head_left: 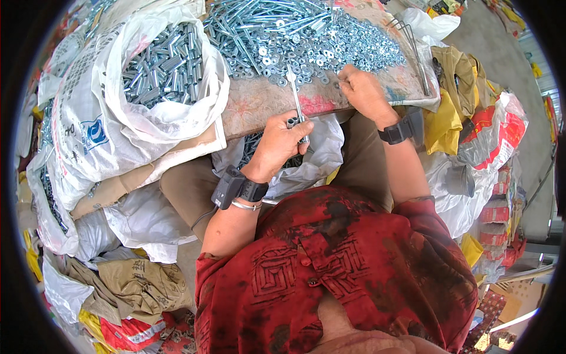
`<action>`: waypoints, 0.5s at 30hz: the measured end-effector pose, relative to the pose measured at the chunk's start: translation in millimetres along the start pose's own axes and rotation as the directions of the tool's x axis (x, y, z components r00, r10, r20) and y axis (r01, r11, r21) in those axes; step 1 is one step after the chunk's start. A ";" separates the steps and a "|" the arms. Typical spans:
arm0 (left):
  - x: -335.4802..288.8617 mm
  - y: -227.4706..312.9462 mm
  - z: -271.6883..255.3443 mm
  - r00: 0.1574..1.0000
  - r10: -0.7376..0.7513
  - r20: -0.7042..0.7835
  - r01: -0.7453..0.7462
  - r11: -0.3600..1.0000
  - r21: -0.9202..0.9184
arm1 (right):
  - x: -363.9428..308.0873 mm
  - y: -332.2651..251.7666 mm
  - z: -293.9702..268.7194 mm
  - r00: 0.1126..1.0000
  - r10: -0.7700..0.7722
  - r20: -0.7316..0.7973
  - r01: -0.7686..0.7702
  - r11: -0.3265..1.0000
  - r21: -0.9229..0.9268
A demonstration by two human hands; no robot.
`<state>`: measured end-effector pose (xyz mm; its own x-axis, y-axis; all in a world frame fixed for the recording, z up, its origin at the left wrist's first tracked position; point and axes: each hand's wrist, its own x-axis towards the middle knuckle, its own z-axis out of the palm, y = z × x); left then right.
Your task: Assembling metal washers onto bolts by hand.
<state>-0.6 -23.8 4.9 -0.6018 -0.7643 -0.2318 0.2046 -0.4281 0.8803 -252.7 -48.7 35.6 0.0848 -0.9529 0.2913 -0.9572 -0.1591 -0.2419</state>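
My left hand (278, 144) is closed around a long metal bolt (296, 99), which points away from me over the near edge of the cloth-covered work surface (250, 109). A round washer (290, 76) shows at the bolt's far end. Beyond it spreads a heap of loose washers and nuts (359, 44). My right hand (364, 93) is at the near edge of this heap, its fingers curled and pinched together; whatever they hold is hidden. Behind the washers lie many long bolts (236, 23) in a tangle.
On the left stands an open white woven sack (215, 115) full of metal sleeves (165, 68). Another white bag (325, 140) with metal parts hangs below the surface, between my knees. Bent wire rods (421, 68) lie at the right edge. Crumpled sacks (138, 283) surround me.
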 end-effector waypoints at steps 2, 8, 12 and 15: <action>-0.2 0.2 -0.1 1.000 0.006 0.013 -0.006 1.000 0.008 | -1.9 1.9 1.7 0.999 -0.053 -0.002 0.053 0.998 -0.042; -1.4 1.4 -0.5 0.999 0.013 0.029 -0.015 0.999 0.047 | 0.3 -10.0 -7.9 0.993 -0.017 0.115 0.030 0.993 -0.110; -0.4 -3.9 -2.1 0.993 0.084 0.078 -0.100 0.969 0.226 | -6.9 3.5 -10.1 0.991 -0.077 0.107 0.065 0.992 0.112; 2.7 -10.8 -11.1 0.963 0.223 0.153 -0.259 0.595 0.761 | -26.7 -13.4 -33.6 0.952 0.206 0.225 -0.305 0.602 0.738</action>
<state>4.1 -26.5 -9.8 -0.6519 -0.7574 0.0365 -0.3103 0.3103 0.8986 -251.4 -12.5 62.1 -0.0542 -0.9984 0.0188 -0.3983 0.0043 -0.9172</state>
